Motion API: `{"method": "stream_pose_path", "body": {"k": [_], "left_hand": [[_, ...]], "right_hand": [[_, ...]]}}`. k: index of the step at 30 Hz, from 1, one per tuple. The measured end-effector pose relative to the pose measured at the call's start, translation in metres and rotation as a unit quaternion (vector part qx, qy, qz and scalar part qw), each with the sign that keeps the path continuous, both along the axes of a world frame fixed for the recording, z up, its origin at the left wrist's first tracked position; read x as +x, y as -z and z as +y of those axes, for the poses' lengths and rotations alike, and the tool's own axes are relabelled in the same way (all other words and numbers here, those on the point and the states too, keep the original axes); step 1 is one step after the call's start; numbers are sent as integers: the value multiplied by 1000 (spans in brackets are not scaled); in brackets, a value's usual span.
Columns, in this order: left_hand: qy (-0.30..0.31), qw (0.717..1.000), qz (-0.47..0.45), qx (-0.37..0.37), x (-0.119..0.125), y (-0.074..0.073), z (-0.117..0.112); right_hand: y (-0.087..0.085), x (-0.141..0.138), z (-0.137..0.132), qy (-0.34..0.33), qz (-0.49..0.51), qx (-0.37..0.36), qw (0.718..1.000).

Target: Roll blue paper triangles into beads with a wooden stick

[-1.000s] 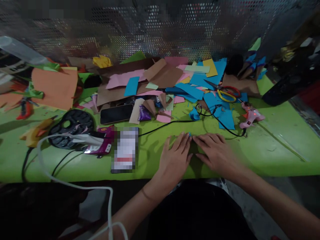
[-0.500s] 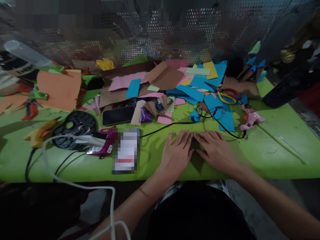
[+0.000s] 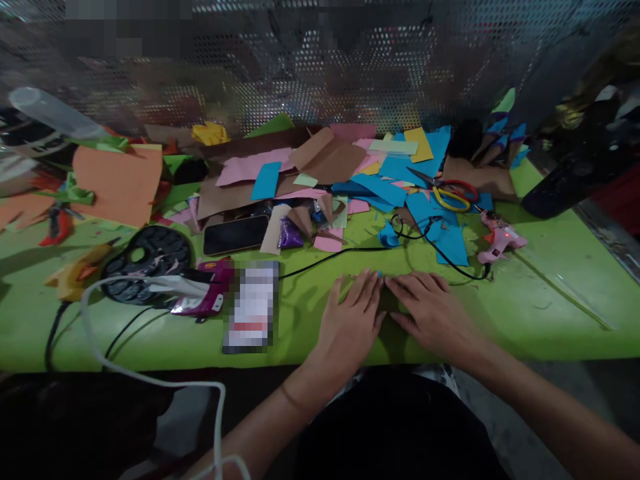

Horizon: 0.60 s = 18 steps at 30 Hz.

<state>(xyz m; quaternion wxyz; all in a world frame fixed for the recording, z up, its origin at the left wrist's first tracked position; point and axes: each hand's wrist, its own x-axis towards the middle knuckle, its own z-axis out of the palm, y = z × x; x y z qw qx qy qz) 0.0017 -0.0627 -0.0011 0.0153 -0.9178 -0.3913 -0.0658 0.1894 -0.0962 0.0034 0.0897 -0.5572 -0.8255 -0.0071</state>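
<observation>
My left hand [image 3: 350, 313] lies palm down near the front of the green tabletop [image 3: 545, 293], its fingers stretched forward. A tiny blue bit [image 3: 379, 274], perhaps paper, peeks out at its fingertips; anything more beneath the fingers is hidden. Close beside it, my right hand [image 3: 430, 307] also rests flat with fingers extended, their tips pointing at the left ones. Past the fingertips sits a small curled blue paper piece [image 3: 388, 235] by a black cable [image 3: 320, 255]. To the left lies a phone with a lit, blurred screen [image 3: 253, 307].
A pink glue gun [image 3: 500, 240] with a red light lies right, a yellow one [image 3: 80, 270] left. Scissors [image 3: 453, 193] rest on blue paper [image 3: 453, 243]. Paper scraps [image 3: 340, 157], a dark phone [image 3: 235, 235], a black tray [image 3: 145, 260] and a purple packet [image 3: 210, 287] lie around. A white cable [image 3: 150, 380] hangs in front.
Both hands have shifted slightly toward me in the picture, staying flat and side by side. A tiny blue bit now shows at the left fingertips. The view has tilted a little.
</observation>
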Motion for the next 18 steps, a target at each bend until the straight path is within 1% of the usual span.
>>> {"method": "stream_pose_path", "body": {"k": [6,11,15,18], "left_hand": [[-5,1000,0,4,1,2,3],[1,1000,0,6,-2,3,-1],[-3,1000,-4,0,0,3,3],[-3,1000,-6,-2,-1,4,1]], "right_hand": [[-1,1,4,10,-10,-2,1000],[-1,0,0,-5,-6,-1,1000],[0,0,2,9,-8,4,1000],[1,0,0,8,-3,4,1000]]}}
